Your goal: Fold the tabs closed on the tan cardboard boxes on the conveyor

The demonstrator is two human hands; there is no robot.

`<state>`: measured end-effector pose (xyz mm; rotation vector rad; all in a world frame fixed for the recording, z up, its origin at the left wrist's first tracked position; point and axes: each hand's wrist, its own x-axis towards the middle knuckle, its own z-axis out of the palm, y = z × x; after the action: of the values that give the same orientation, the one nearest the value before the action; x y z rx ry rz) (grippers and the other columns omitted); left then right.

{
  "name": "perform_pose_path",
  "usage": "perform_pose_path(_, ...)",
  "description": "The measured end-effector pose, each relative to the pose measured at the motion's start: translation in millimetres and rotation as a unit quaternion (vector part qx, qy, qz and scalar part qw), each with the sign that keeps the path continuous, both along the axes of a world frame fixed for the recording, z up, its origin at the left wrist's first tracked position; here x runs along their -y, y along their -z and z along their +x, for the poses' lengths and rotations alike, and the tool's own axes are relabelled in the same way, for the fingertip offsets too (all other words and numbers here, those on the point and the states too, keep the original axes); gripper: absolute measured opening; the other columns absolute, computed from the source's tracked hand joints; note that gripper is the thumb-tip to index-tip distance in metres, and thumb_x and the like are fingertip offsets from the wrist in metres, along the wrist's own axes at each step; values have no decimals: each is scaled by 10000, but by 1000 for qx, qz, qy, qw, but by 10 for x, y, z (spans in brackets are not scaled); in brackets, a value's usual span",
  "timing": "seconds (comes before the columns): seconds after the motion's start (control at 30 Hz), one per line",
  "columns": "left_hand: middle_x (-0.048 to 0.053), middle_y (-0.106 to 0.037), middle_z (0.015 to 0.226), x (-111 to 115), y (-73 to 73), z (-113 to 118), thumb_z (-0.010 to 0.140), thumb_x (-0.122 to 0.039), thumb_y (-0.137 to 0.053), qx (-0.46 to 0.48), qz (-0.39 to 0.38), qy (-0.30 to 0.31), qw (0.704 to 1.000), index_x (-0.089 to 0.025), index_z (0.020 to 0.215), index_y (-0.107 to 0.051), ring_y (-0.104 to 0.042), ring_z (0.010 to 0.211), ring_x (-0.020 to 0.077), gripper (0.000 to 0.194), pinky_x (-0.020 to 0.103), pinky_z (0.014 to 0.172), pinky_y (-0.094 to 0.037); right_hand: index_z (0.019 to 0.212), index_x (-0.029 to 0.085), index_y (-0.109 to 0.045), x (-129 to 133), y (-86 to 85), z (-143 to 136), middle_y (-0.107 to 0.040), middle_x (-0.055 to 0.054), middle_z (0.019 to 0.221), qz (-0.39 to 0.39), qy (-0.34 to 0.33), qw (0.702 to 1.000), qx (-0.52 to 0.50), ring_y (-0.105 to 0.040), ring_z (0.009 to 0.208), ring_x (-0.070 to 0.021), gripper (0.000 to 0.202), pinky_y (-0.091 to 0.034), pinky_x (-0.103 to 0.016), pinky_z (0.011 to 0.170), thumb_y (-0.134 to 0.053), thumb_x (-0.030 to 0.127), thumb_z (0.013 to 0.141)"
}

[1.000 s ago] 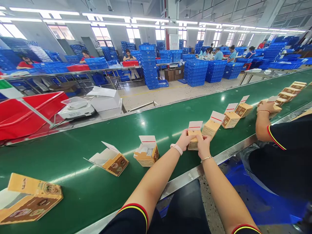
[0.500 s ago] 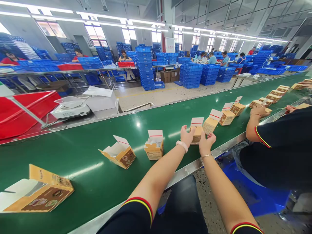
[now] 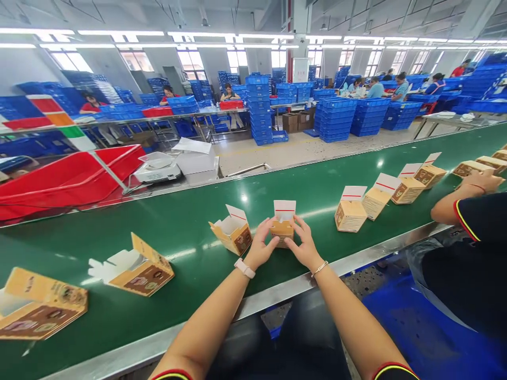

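A small tan-and-brown printed carton is standing on the green conveyor belt, directly in front of the person, its white, red-striped flap rising at the back. The left hand is flanking the carton's left side and the right hand its right side, both spreading their fingers, with the thumbs pointing in toward the front face; how firmly the fingertips are touching the cardboard, I cannot tell. A pale wristband is circling the left wrist and a thin bracelet the right. Just beside the left hand, an open carton is sitting at an angle, and two more open cartons are lying farther left. To the right, four flap-up cartons are forming a slanting row, and beyond them a co-worker's hand is reaching over other cartons. Across the belt, a white scale is resting between a red tub and a white box, while blue crates are towering behind.
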<state>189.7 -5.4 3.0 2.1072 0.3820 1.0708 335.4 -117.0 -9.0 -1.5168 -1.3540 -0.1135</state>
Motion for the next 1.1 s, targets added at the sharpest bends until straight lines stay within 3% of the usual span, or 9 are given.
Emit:
perform_pose_path(0.2,74,-705,1083,-72,-136,304,885,-393,-471,-95,16,2,995,-256,914,-700,-532,1206,274,268,500,1017,-379,885,271,-720,-159,-90,79,-646,-81,1117,-20,32,997,-66,-544,1083,-282,312,-423,-514,977,-545,525,840)
perform_pose_path(0.3,57,-715,1046,-102,-272,443,892,-361,-455,-155,26,-12,988,-265,836,-707,-549,1163,281,276,525,1000,-341,721,262,-707,-218,-181,179,-671,-71,900,-27,20,994,-107,-572,939,-270,384,-453,-489,906,-518,581,820)
perform_pose_path(0.43,30,-722,937,-161,-399,648,873,-353,-484,-199,19,23,980,-264,693,-684,-553,1087,281,283,536,1003,-298,567,240,-609,-225,-215,323,-608,-41,722,-16,26,982,-187,-575,800,-223,403,-496,-397,792,-572,595,753)
perform_pose_path(0.5,29,-714,923,-156,-396,740,839,-341,-533,-185,-21,33,982,-253,667,-666,-534,1084,287,235,546,1014,-287,569,224,-556,-210,-182,365,-594,-44,786,3,69,974,-218,-572,819,-210,377,-507,-363,750,-589,560,736)
perform_pose_path(0.6,51,-679,946,-83,-311,849,752,-286,-635,-100,-168,11,981,-215,630,-615,-522,1102,286,143,532,1039,-299,609,219,-480,-218,-96,398,-558,-45,846,27,140,951,-276,-569,846,-200,318,-517,-333,710,-628,489,689)
perform_pose_path(0.7,81,-608,1056,11,-195,936,728,-253,-677,-10,-301,-34,953,-196,705,-555,-542,1105,237,136,449,1006,-392,710,232,-450,-273,-17,441,-528,-13,782,24,171,931,-321,-570,751,-178,274,-522,-313,644,-649,413,658)
perform_pose_path(0.83,102,-608,1023,31,-134,1055,740,-242,-696,-13,-428,-32,903,-202,881,-506,-632,940,212,240,413,845,-512,825,246,-438,-341,36,533,-550,1,785,12,180,913,-365,-588,698,-164,280,-525,-288,583,-641,319,647)
perform_pose_path(0.97,66,-643,784,-21,-230,1220,655,-184,-754,-56,-486,0,872,-193,799,-507,-667,804,247,286,425,771,-535,865,243,-442,-382,59,628,-583,-7,780,-4,179,904,-387,-608,659,-174,280,-521,-296,542,-613,259,643)
perform_pose_path(1.1,83,-645,811,76,-365,1319,676,-171,-723,-57,-491,0,869,-182,812,-503,-667,792,236,258,400,746,-536,915,238,-447,-350,48,688,-577,-15,809,12,198,905,-376,-611,697,-183,296,-536,-316,591,-605,303,674)
